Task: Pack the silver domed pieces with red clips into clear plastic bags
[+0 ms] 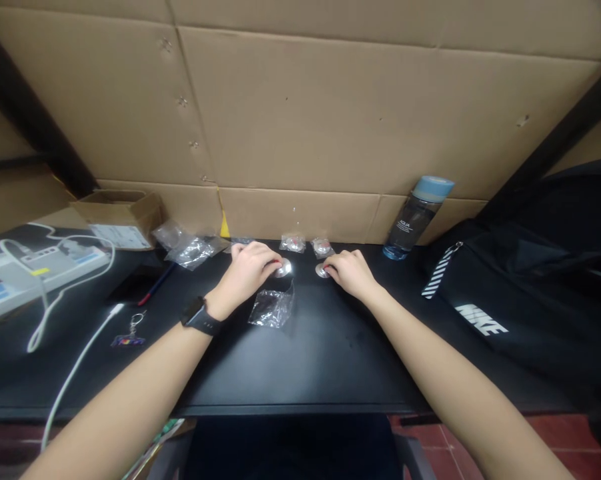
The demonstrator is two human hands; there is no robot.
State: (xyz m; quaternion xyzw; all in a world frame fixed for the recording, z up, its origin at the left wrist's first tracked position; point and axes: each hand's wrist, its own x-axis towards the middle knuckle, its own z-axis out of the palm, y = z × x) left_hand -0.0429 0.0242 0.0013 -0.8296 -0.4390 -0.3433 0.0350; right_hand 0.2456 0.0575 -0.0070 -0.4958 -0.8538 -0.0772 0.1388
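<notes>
My left hand (248,272), with a black watch on its wrist, pinches a small round shiny metal disc (283,269) on the black table. To the right, my right hand (353,272) has its fingers closed on a second, similar metal disc (321,271). Reddish spots show on both discs at the fingertips; their exact kind is unclear. Just behind them lie two clear packets, the left packet (293,243) and the right packet (322,248), each with a round item inside. A crumpled clear plastic bag (271,309) rests in front of my left hand.
A blue-capped bottle (413,219) and a black backpack (485,300) stand to the right. At left are a white power strip (45,270) with cables, a small cardboard box (120,217), plastic bags (193,250), a phone (135,285) and a keychain (130,339). A cardboard wall (320,120) rises behind.
</notes>
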